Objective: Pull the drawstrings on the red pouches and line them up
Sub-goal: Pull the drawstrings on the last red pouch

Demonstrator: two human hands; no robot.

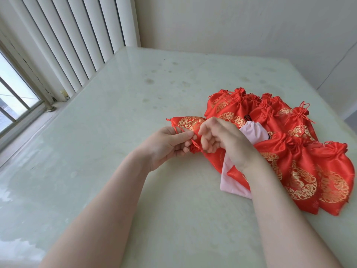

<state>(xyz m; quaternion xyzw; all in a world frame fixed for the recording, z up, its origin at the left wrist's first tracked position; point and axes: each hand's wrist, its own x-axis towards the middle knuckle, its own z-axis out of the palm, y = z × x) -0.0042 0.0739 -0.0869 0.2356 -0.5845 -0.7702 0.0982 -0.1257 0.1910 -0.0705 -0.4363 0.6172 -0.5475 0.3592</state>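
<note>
A pale, glossy table (119,117) fills the head view, set into a corner with white vertical blinds (77,35) at ten o'clock, a window (13,97) at nine and a plain wall (241,26) at one.

Both forearms reach in from six o'clock and meet just above the centre of the frame. The left hand (170,145) has its fingers curled, thumb and forefinger pinching a thin red drawstring (176,130) that loops over its knuckles. The right hand (222,140) is curled too, its fingertips (204,144) closed at the gathered neck of a red pouch (195,147) held between the two hands; whether it grips cord or cloth cannot be told.

Just beyond the hands, at twelve o'clock from them, another red pouch with gold print (191,122) lies flat on the table. From two to four o'clock a heap of red pouches (301,151) overlaps in a loose fan, necks cinched and pointing away. A pink cloth (234,182) lies under the right wrist, partly covered by the heap, and shows again near the heap's middle.
</note>
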